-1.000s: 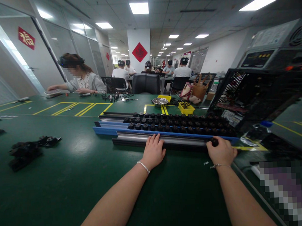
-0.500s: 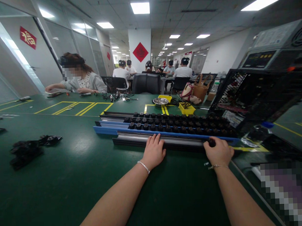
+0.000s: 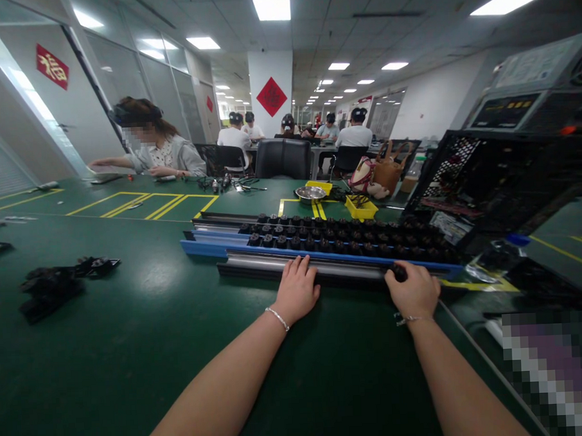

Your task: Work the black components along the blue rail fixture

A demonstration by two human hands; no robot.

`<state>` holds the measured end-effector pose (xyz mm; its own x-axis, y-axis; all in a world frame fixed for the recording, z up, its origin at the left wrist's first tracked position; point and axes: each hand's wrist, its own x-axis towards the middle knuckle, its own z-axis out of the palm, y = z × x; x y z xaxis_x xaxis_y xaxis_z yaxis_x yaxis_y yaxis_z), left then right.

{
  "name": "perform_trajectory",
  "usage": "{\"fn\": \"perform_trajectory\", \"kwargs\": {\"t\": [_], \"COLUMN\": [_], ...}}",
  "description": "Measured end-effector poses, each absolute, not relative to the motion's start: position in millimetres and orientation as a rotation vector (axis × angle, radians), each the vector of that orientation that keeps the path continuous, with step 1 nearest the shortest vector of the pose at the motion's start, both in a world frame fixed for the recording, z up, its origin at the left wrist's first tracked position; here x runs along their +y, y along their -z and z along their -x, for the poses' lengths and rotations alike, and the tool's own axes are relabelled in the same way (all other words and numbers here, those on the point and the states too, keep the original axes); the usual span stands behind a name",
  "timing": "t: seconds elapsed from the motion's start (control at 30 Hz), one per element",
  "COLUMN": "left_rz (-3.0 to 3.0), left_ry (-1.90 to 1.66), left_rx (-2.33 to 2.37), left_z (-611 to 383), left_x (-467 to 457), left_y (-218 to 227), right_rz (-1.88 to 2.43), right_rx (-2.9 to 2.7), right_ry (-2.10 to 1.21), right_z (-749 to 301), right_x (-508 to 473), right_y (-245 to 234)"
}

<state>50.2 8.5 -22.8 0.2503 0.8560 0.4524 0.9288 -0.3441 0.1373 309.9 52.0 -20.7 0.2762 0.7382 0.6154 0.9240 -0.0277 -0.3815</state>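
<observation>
My left hand (image 3: 298,288) lies flat, fingers stretched, on the nearest grey rail (image 3: 259,263) of a set of long rails on the green table (image 3: 132,340). My right hand (image 3: 414,291) is curled round a small black part (image 3: 398,272) that sits on the same rail, further right. Behind it, blue-edged rails (image 3: 205,247) carry rows of several black parts (image 3: 330,235).
A pile of black pieces (image 3: 48,286) lies at the left. A black perforated case (image 3: 492,183) stands at the right, with a yellow bin (image 3: 361,208) and a metal bowl (image 3: 309,193) behind the rails. A person (image 3: 157,150) works at the far left; others sit further back.
My right hand has slid the black part leftward along the near rail, closer to my left hand. The left hand has stayed in place.
</observation>
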Motion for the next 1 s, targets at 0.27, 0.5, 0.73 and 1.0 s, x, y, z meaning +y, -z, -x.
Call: {"fn": "perform_trajectory", "kwargs": {"t": [0.27, 0.5, 0.73, 1.0], "left_rz": [2.343, 2.361, 2.365, 2.360], "left_ry": [0.686, 0.690, 0.681, 0.683], "left_rx": [-1.702, -1.694, -1.704, -1.695], "left_z": [-50.8, -50.6, -50.5, -51.1], "left_x": [8.2, 7.2, 7.5, 8.2], "left_y": [22.8, 21.1, 20.4, 21.1], "right_rz": [1.787, 1.760, 1.730, 1.709], "right_rx": [-1.550, -1.581, -1.627, -1.678], "right_ry": [0.291, 0.279, 0.284, 0.259], "right_z": [-304.6, -304.9, -302.5, -293.5], "right_x": [51.0, 52.4, 49.8, 46.7], "right_y": [20.4, 22.4, 21.5, 18.4]}}
